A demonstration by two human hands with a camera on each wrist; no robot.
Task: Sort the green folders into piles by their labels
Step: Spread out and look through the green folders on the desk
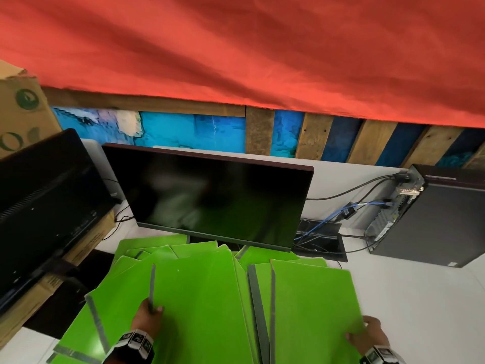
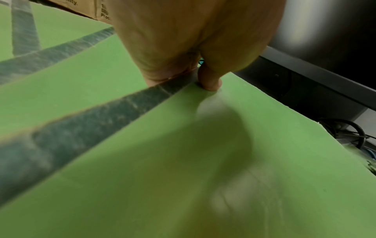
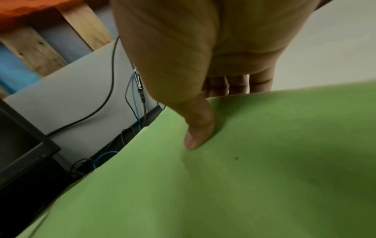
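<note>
Several green folders with grey taped spines lie overlapped on the white desk in front of the monitor. My left hand (image 1: 151,311) pinches the grey spine edge of the middle green folder (image 1: 199,292), thumb on top (image 2: 209,82), fingers hidden under it. My right hand (image 1: 367,331) grips the right edge of the right green folder (image 1: 312,303), thumb pressed on its face (image 3: 197,128) and fingers curled beneath. That folder bends up a little at the held edge. More folders (image 1: 86,334) fan out at the lower left. No labels show.
A dark monitor (image 1: 215,195) stands just behind the folders. A second screen (image 1: 44,200) rests on cardboard boxes at the left. A desktop computer (image 1: 433,219) with cables lies at the right, with bare white desk (image 1: 430,298) in front of it.
</note>
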